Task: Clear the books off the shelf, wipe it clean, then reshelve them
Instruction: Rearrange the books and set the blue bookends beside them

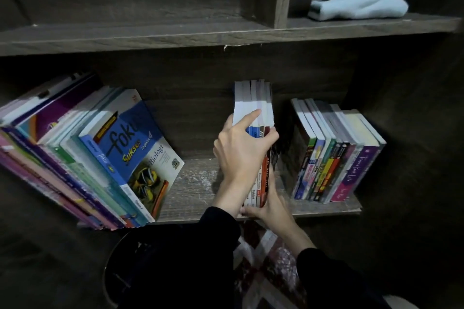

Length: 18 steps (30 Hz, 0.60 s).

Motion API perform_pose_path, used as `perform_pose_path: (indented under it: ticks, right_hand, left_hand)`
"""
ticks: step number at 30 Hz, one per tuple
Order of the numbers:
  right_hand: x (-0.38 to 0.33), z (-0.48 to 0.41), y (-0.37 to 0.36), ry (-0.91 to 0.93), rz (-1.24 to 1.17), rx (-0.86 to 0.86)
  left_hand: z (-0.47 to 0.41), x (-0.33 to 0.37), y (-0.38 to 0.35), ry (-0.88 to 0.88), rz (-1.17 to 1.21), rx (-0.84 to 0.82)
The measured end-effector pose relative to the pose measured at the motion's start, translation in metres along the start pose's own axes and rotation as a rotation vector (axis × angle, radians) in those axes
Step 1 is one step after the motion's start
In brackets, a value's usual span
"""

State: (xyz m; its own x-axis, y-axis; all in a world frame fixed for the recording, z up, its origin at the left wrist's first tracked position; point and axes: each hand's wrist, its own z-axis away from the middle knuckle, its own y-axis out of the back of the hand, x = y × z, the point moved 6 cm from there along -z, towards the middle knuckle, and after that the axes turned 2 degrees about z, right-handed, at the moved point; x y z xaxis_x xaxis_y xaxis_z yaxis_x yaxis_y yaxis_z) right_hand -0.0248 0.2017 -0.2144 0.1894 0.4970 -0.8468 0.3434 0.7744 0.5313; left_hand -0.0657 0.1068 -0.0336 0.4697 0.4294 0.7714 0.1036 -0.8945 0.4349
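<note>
Right hand (267,209) and left hand (241,155) clasp the middle books (258,108) on the shelf (198,183).

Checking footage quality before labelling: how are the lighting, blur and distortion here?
Head view: dim overall, with light on the middle books; corners fall nearly black. Head view: the pale cloth looks soft and smeared; the Biology cover is legible. Head view: wide-angle bows the upper shelf edge.
</note>
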Motion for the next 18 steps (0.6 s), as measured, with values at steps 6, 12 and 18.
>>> perform_pose_path:
  ticks: [6,12,18]
  right_hand:
    - [-0.018,-0.006,-0.037,0.043,0.011,0.007]
    - [-0.059,-0.017,-0.104,0.092,-0.014,-0.056]
    - [-0.092,-0.028,-0.153,0.140,0.025,-0.157]
  left_hand:
    - [-0.007,-0.020,0.031,0.018,0.009,0.057]
    - [-0.021,-0.051,0.079,0.020,-0.118,0.082]
    - [-0.039,-0.094,0.133,0.065,-0.113,0.172]
